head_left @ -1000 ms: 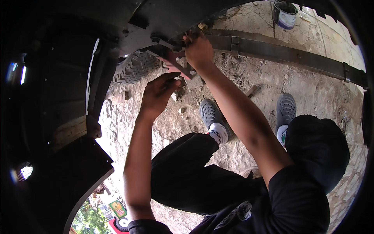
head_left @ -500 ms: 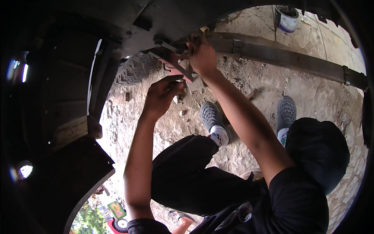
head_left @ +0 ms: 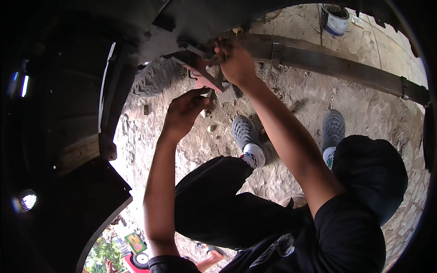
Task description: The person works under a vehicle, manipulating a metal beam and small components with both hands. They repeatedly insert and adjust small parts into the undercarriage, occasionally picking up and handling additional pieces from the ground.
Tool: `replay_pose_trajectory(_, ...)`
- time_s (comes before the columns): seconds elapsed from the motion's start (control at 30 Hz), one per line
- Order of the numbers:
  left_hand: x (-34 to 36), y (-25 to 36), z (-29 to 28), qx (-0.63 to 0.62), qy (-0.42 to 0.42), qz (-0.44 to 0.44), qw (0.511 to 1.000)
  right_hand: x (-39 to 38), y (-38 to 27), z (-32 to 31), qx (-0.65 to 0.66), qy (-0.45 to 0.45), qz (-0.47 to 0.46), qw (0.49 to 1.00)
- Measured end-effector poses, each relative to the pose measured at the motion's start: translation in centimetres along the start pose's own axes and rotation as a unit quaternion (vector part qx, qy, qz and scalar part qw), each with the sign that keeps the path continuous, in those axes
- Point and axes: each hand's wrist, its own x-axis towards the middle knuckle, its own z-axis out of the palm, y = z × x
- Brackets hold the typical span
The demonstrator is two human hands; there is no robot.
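A reddish metal bracket [head_left: 202, 78] with dark edges hangs below the dark underside of a vehicle. My left hand [head_left: 182, 113] is just under its lower end, with thumb and fingers pinched together; a small dark piece seems to show at the fingertips, too small to name. On the bracket's right, my right hand [head_left: 236, 63] is raised with its fingers curled closed at the near end of a long dark leaf spring [head_left: 318, 60]. Whatever those fingers grip is hidden behind the hand and in shadow.
A treaded tire [head_left: 157, 79] lies behind the bracket. Dark body panels [head_left: 54, 113] close in on the left. An open paint can [head_left: 335, 20] stands at the far right. My grey shoes [head_left: 246, 134] rest on rough ground with stones. Another person's foot [head_left: 214, 252] shows below.
My left hand has shifted slightly left and down, fingertips still near the bracket's lower end. My right hand has turned a little at the same spot. The view has shifted slightly.
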Motion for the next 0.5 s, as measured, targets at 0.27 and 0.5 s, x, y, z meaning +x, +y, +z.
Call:
replay_pose_trajectory(0.27, -0.4, -0.3, 0.0, -0.009, -0.004, 0.001, 1.000, 0.6, -0.1, -0.8, -0.033, -0.075, 0.000, 0.997)
replay_pose_trajectory(0.5, 0.0, 0.1, 0.0, -0.012, -0.013, 0.004, 1.000, 0.0, 0.9, 0.8, 0.015, -0.011, -0.011, 1.000)
